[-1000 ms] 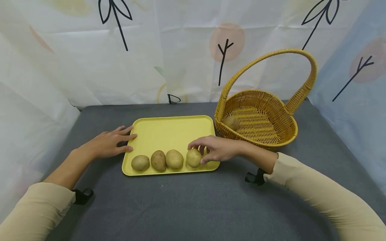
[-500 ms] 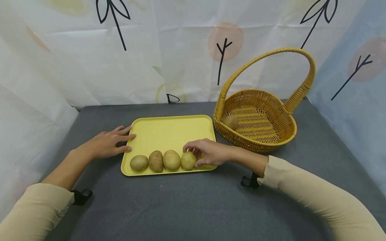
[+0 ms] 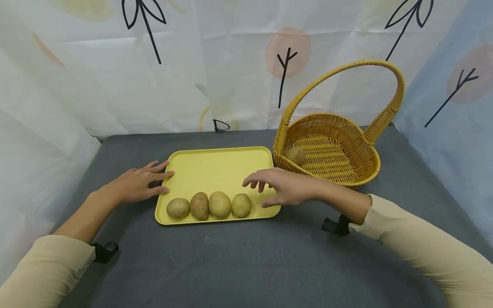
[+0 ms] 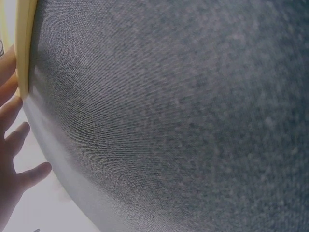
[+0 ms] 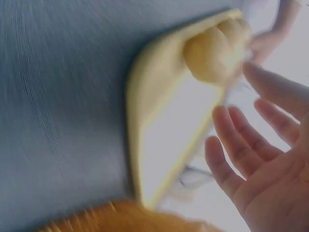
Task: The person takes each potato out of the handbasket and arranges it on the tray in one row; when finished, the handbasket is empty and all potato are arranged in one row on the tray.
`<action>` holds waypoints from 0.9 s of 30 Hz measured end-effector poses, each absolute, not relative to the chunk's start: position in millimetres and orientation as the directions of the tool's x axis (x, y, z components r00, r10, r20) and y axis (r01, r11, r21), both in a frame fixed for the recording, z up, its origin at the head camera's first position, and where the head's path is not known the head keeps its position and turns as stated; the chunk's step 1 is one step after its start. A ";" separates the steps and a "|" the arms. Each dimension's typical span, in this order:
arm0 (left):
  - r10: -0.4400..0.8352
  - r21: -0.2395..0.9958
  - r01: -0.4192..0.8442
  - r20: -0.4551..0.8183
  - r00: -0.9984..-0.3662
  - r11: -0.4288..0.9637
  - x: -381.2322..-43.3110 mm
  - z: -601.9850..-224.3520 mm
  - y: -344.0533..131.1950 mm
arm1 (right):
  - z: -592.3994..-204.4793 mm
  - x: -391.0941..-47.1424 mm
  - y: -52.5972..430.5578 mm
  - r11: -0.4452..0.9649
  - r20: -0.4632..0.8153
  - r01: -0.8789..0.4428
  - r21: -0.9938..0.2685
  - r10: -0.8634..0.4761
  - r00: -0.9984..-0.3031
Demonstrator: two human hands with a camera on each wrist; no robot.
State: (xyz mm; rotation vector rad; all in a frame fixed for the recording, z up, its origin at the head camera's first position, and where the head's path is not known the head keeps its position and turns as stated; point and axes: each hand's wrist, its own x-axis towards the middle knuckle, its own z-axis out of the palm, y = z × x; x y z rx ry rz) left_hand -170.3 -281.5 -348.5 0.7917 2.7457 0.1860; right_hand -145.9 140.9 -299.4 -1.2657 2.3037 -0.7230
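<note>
Several potatoes stand in a row along the near edge of a yellow tray (image 3: 215, 164); the rightmost potato (image 3: 242, 205) touches its neighbour (image 3: 220, 204). Over the tray's right part hovers my right hand (image 3: 286, 187), fingers loosely bent and apart from that potato, holding nothing. The right wrist view also shows this hand (image 5: 260, 159) spread, with the row's end potato (image 5: 207, 55) beyond it, blurred. My left hand (image 3: 138, 184) rests its fingertips on the tray's left rim, fingers extended. In the left wrist view those fingers (image 4: 12, 111) lie at the tray's edge (image 4: 23, 48).
At the back right stands a yellow wicker basket (image 3: 371, 171) with a tall arched handle, beside the tray. One potato (image 3: 295, 156) lies inside at its left. Dark grey cloth (image 3: 231, 265) covers the table, and printed white curtains (image 3: 239, 64) hang behind.
My right hand slid the rightmost potato left against its neighbour, then let go and drew back to the right, opening its fingers. The left hand stays at the tray's rim.
</note>
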 end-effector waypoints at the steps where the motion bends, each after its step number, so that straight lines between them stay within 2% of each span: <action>1: 0.537 0.197 0.502 -0.228 -0.812 0.842 -170.7 -348.5 -281.7 | -293.0 -147.4 145.9 0.450 -0.101 -0.646 -0.617 -0.859 -0.502; 5: 0.536 0.195 0.501 -0.226 -0.814 0.843 -171.7 -347.7 -281.9 | -267.9 -158.9 168.9 0.473 -0.115 -0.622 -0.625 -0.843 -0.526; 11: 0.537 0.199 0.501 -0.226 -0.813 0.842 -172.2 -348.0 -282.1 | -241.8 -186.7 206.9 0.545 -0.217 -0.484 -0.685 -0.786 -0.579; 19: 0.543 0.202 0.507 -0.228 -0.808 0.838 -171.8 -349.4 -281.0 | -242.4 -221.4 242.9 0.641 -0.299 -0.320 -0.698 -0.667 -0.683; 23: 0.536 0.205 0.498 -0.229 -0.813 0.843 -170.8 -348.7 -281.5 | -248.6 -235.0 251.1 0.688 -0.365 -0.279 -0.669 -0.632 -0.684; 27: 0.538 0.206 0.499 -0.228 -0.812 0.842 -170.7 -349.7 -282.5 | -258.3 -246.5 254.3 0.724 -0.452 -0.245 -0.645 -0.620 -0.641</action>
